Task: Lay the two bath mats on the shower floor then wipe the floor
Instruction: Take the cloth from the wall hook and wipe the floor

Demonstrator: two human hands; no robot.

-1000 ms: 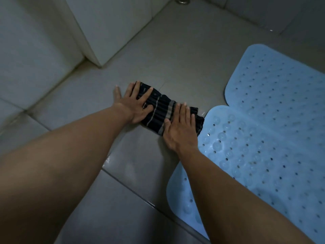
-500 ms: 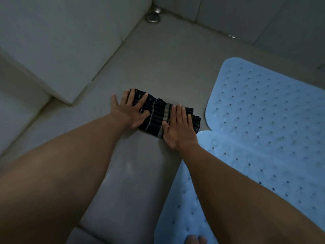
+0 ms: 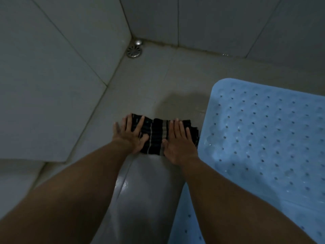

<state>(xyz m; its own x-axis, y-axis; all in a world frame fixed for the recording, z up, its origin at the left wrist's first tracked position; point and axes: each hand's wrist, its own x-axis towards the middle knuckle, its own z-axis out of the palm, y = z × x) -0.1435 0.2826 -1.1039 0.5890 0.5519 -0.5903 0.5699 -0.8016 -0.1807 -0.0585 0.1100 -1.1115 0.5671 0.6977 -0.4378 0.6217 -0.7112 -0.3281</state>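
A dark striped cloth [image 3: 156, 136] lies bunched on the grey tiled shower floor [image 3: 175, 81]. My left hand [image 3: 131, 134] presses flat on its left end with fingers spread, and my right hand [image 3: 177, 140] presses flat on its right end. Just right of the cloth lies a light blue bath mat [image 3: 267, 134] dotted with holes and bumps. A second blue mat [image 3: 193, 224] shows at the bottom, partly behind my right forearm and overlapped by the first.
A round metal drain [image 3: 134, 51] sits in the far corner where two tiled walls [image 3: 219, 22] meet the floor. A tiled wall [image 3: 45, 81] runs along the left and ends at a corner near my left elbow. A wet streak trails on the floor behind the cloth.
Both hands have pushed the cloth forward along the floor beside the mat, toward the far corner. The drain and back wall have come into fuller view.
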